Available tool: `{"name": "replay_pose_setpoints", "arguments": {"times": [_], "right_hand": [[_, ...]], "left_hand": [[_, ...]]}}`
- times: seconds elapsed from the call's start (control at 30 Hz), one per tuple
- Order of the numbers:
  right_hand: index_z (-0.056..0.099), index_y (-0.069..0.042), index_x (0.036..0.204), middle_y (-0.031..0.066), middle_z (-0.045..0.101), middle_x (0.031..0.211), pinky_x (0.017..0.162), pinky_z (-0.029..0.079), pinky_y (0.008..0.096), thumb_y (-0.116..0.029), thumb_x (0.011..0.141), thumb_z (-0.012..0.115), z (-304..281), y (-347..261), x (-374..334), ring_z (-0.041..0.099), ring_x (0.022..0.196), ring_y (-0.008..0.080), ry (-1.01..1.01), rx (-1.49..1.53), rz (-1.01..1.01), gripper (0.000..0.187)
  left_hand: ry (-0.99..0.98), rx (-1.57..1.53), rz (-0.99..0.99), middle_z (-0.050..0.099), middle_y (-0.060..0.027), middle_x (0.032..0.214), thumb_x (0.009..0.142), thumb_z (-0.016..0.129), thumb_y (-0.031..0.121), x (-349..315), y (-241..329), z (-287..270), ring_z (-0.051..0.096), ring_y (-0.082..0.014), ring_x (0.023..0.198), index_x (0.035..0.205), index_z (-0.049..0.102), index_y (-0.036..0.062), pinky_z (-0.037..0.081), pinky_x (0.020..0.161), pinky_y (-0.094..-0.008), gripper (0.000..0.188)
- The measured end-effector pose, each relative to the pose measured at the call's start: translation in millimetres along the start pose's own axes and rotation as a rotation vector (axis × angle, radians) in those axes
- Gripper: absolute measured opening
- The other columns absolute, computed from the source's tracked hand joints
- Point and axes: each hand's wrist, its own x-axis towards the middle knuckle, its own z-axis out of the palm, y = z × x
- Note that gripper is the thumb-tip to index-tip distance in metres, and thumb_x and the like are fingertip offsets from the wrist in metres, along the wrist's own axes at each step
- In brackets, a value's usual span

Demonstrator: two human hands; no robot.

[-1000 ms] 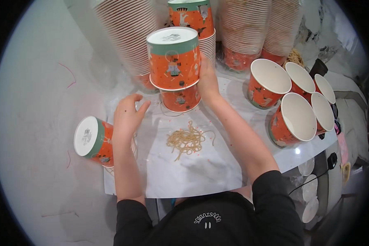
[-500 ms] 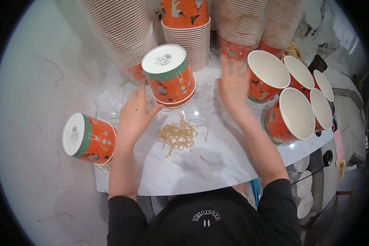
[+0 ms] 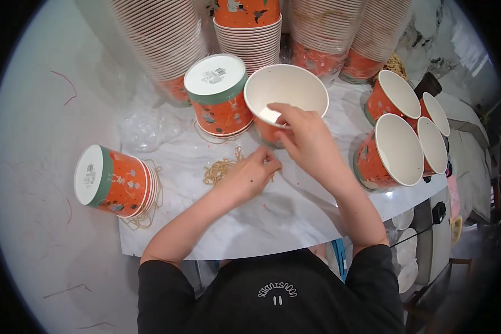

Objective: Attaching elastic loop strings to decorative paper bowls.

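My right hand (image 3: 309, 142) grips the near rim of an orange paper tub (image 3: 286, 92), thumb outside and fingers over the edge. The tub's white mouth tips up toward me. Just below it, my left hand (image 3: 253, 175) is closed in a pinch at the right side of a loose tan cord pile (image 3: 217, 171); a bit of cord shows by the fingertips. Part of the pile is hidden under that hand. Touching or nearly touching the held tub, an upside-down stack of tubs (image 3: 220, 114) has a white base on top and cord around its lower rim.
Several open tubs (image 3: 398, 150) stand at the right. Another nested stack (image 3: 125, 183) lies tilted at the left edge, cord at its rims. Tall wrapped tub stacks (image 3: 161, 44) line the back. Crumpled clear plastic (image 3: 147, 128) lies at the left of the marbled tabletop (image 3: 217, 228).
My right hand has brought a tub from the right group to the middle, beside the upside-down stack. My left hand has left that stack's side and moved right, down to the cord pile.
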Motion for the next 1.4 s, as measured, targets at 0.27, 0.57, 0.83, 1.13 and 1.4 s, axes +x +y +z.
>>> {"name": "replay_pose_setpoints", "arguments": {"times": [0.27,0.57,0.83,1.13,1.4], "right_hand": [[0.072,-0.008,0.092,0.0041,0.069,0.085,0.068,0.049,0.0349,-0.003,0.074,0.079,-19.8,-12.9,-43.1,0.066,0.075,0.0239,0.293,0.014,-0.249,0.020],[0.076,-0.002,0.108,0.0086,0.068,0.097,0.070,0.053,0.0266,0.000,0.081,0.080,18.0,-17.5,-74.6,0.064,0.078,0.0129,0.120,0.567,0.075,0.027],[0.073,0.002,0.106,0.0091,0.066,0.109,0.088,0.053,0.0280,0.004,0.091,0.073,28.6,-24.1,-78.4,0.065,0.100,0.0141,0.241,0.918,0.296,0.015],[0.070,0.004,0.109,0.0082,0.074,0.105,0.090,0.055,0.0278,0.000,0.095,0.071,10.9,-19.0,-78.3,0.070,0.096,0.0135,-0.015,1.029,0.544,0.014],[0.039,-0.004,0.118,0.0106,0.075,0.098,0.085,0.056,0.0280,0.000,0.092,0.076,18.4,-28.2,-83.8,0.072,0.092,0.0132,0.009,0.810,0.426,0.046]], "left_hand": [[-0.150,0.196,-0.097,0.059,-0.0170,0.107,0.098,0.060,0.014,-9.3,1.9,-21.8,0.063,-0.0394,0.096,0.100,0.057,0.0044,0.053,0.081,-0.0473,0.010],[-0.128,-0.879,-0.284,0.052,0.0026,0.092,0.108,0.053,0.024,-9.4,26.1,-68.8,0.046,-0.0052,0.078,0.113,0.057,0.0072,0.041,0.068,-0.0236,0.018],[-0.080,-0.997,-0.371,0.055,0.0041,0.091,0.106,0.059,0.018,-9.5,43.8,-70.3,0.048,-0.0031,0.076,0.117,0.059,0.0057,0.041,0.065,-0.0215,0.017],[0.224,-0.496,-0.164,0.064,-0.0026,0.091,0.089,0.078,0.011,-5.3,50.6,-68.4,0.058,-0.0091,0.071,0.110,0.073,0.0039,0.048,0.064,-0.0248,0.023],[0.069,-0.667,-0.348,0.069,-0.0061,0.094,0.089,0.077,0.003,-4.2,43.8,-76.1,0.067,-0.0094,0.086,0.114,0.076,0.0018,0.053,0.073,-0.0235,0.024]]}}
